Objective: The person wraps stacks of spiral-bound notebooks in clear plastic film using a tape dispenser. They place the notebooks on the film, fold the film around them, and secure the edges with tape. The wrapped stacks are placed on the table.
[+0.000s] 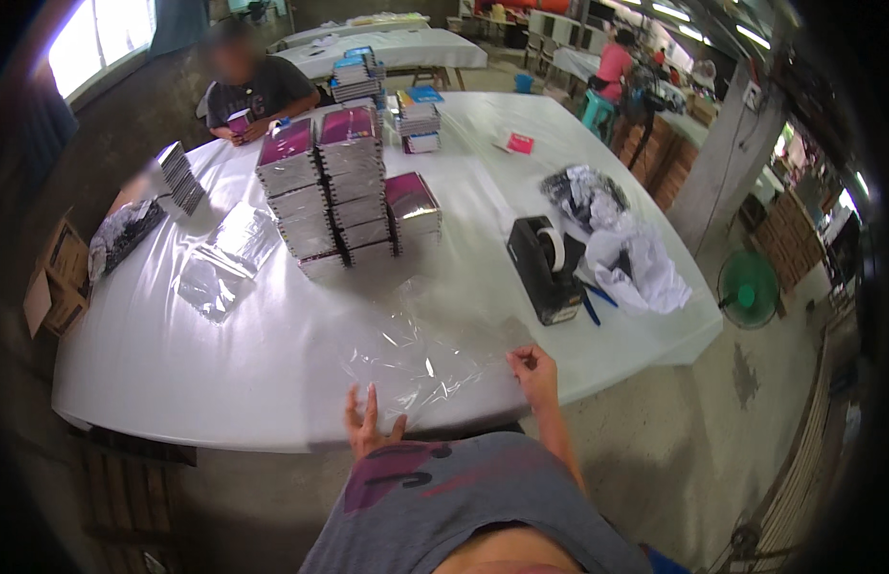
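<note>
A clear plastic sheet (421,354) lies flat on the white table (224,373) near its front edge. My left hand (366,423) rests with spread fingers on the sheet's near left corner. My right hand (533,369) pinches the sheet's near right corner. Beyond the sheet stand tall stacks of wrapped notebooks with magenta covers (330,187). A black tape dispenser (547,266) sits to the right of the sheet, with blue pens (592,301) beside it.
Crumpled white and clear wrapping (628,258) lies right of the dispenser. Loose clear bags (224,258) lie at the left. More notebook piles (418,120) stand farther back. A seated person (255,91) works at the far side. A green fan (748,289) stands on the floor at right.
</note>
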{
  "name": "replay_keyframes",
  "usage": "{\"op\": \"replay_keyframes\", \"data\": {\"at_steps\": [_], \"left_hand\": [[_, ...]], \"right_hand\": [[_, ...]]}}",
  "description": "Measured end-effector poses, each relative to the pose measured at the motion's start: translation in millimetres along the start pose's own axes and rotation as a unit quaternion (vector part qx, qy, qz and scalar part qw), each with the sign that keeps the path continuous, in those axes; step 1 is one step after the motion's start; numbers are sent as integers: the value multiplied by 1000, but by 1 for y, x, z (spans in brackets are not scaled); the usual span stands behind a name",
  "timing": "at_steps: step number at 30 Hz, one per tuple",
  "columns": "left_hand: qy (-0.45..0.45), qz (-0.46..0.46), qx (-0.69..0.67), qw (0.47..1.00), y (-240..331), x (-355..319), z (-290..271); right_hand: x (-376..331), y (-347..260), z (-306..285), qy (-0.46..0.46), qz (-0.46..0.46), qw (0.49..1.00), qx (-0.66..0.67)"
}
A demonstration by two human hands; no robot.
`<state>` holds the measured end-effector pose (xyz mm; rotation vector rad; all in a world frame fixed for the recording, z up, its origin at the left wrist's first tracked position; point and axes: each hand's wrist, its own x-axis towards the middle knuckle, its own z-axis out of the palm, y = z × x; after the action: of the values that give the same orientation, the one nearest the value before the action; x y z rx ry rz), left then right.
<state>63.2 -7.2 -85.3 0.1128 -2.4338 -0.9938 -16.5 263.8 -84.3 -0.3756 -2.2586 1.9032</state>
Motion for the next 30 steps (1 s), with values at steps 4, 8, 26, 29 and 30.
{"op": "replay_keyframes", "data": {"at_steps": [4,8,26,29,30], "left_hand": [[26,60,116,991,36,34,-12],[-248,91,-149,953,20,70,49],[-415,169,230,864,125,133,152],[-417,176,227,862,115,130,199],[-414,175,191,873,106,124,218]], "right_hand": [[0,-8,-4,21,-31,994,-106],[-5,-24,-6,-27,-9,974,-223],[-43,-191,-153,-50,-348,936,-20],[3,-225,-142,-147,-386,910,-44],[23,-236,-135,-182,-402,896,-56]]}}
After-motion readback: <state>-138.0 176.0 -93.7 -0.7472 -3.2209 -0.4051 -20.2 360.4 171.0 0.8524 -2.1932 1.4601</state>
